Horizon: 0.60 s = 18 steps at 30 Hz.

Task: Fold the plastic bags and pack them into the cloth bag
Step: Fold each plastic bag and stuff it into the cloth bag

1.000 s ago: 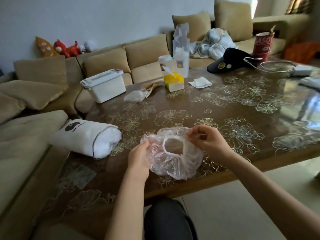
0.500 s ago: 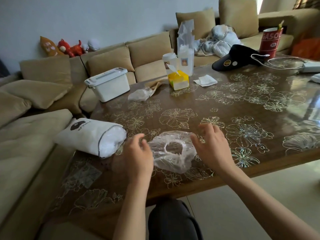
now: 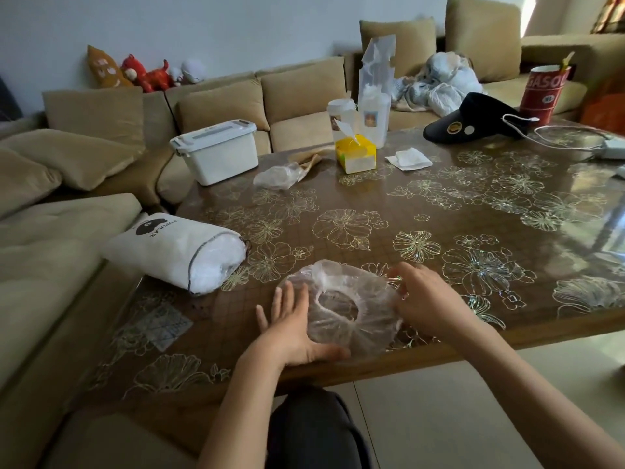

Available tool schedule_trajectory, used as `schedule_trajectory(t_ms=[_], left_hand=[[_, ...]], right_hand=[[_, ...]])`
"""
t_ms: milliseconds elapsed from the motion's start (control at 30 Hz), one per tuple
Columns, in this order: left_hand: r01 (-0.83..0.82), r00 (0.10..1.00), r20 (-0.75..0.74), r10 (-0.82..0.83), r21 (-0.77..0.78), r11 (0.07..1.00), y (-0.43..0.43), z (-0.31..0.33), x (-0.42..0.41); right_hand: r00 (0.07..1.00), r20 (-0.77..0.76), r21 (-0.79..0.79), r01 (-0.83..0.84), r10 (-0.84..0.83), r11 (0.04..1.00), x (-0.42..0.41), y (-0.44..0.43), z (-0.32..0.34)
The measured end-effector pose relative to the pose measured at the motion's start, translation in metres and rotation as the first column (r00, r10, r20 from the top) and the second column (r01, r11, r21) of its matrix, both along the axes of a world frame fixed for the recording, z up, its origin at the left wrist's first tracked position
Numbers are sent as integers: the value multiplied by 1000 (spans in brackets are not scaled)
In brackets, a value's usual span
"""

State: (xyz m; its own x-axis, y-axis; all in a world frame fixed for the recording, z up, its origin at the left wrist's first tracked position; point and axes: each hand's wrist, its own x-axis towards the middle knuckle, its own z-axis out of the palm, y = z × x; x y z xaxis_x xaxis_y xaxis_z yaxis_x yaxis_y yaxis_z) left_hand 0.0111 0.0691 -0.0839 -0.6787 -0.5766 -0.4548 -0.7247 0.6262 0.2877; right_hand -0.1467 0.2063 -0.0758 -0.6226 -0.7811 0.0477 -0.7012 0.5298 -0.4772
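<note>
— Both hands had dropped onto the plastic bag (image 3: 358, 286) since a moment earlier?
— Yes. The left hand (image 3: 291, 330) lay flat, fingers straight, pressing its left edge; the right hand (image 3: 426, 296) curled its fingers on the right rim. The bag lay at the table's (image 3: 439, 204) near edge, with the cloth bag (image 3: 176, 248) apart on the left.

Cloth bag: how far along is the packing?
Done: the cloth bag shows plastic at its mouth. In hand: the clear plastic bag lies unfolded, left hand flat against it, right hand gripping its edge. Left: folding and packing it, plus the crumpled bag farther back.
</note>
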Motion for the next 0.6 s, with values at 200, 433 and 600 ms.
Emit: schedule_trajectory(t_ms=[200,433,600], left_hand=[[-154,804,-594,15,-183,971,5,5,-13],[34,994,-90,-56,-235,971,5,-19,-17],[73,997,5,-73,-168,983,2,-11,-10]], right_hand=[[907,-300,-365,-397,297,842,27,-42,23],[878,-158,289,-397,452,871,-2,-67,-22],[912,-248,354,-229,327,907,-22,-63,-28]])
